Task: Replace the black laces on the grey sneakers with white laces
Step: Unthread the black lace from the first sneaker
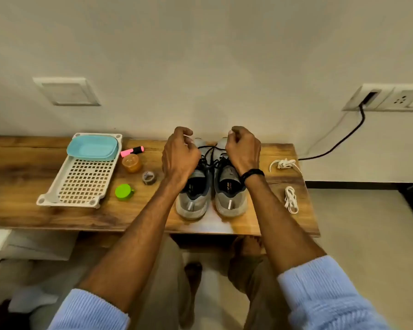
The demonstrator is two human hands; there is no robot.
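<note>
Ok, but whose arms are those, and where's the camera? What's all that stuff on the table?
There is no machine here. The arms belong to a person wearing a camera on their head, so you look down just as they do. Their left hand and right hand are curled above a pair of grey sneakers and look to be pinching the black laces, which are not yet pulled out. Two bundles of white laces lie on the right side of the brown wooden table. On the left is a white plastic tray with holes holding a light blue oval tub. Beside it are a pink highlighter pen, a small orange jar, a round green cap and a grey roll of tape.
</note>
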